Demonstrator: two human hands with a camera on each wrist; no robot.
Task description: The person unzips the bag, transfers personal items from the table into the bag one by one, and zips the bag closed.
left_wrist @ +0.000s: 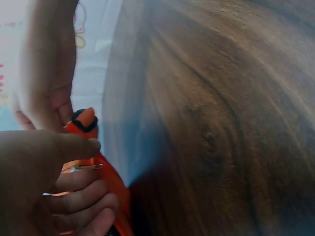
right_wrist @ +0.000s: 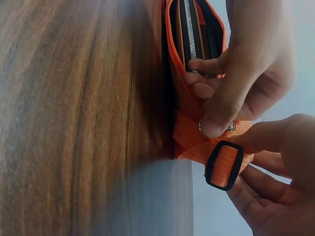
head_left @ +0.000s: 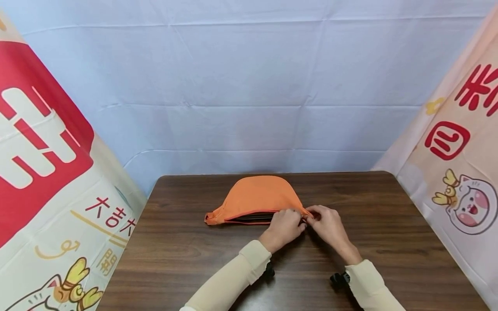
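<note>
An orange waist bag (head_left: pixel 262 192) lies on the table with its long front zip opening apart, dark inside. At the opening's right end, my left hand (head_left: pixel 285 228) pinches the metal zipper pull (right_wrist: pixel 201 126) between thumb and fingers. My right hand (head_left: pixel 330 225) grips the bag's right end, holding the orange strap (right_wrist: pixel 227 164) by its black slider buckle (right_wrist: pixel 211 169). In the right wrist view, a silver-toothed zip (right_wrist: pixel 190 29) with brown edging shows inside the opening. The hands are close together, and the left fingers cover part of the opening.
The dark wood table (head_left: pixel 186 268) stands against a pale cloth backdrop (head_left: pixel 241 86). Printed cloth hangs at the left (head_left: pixel 50 142) and right sides. At the bag's left end, a short orange strap loop (head_left: pixel 210 217) rests on the table.
</note>
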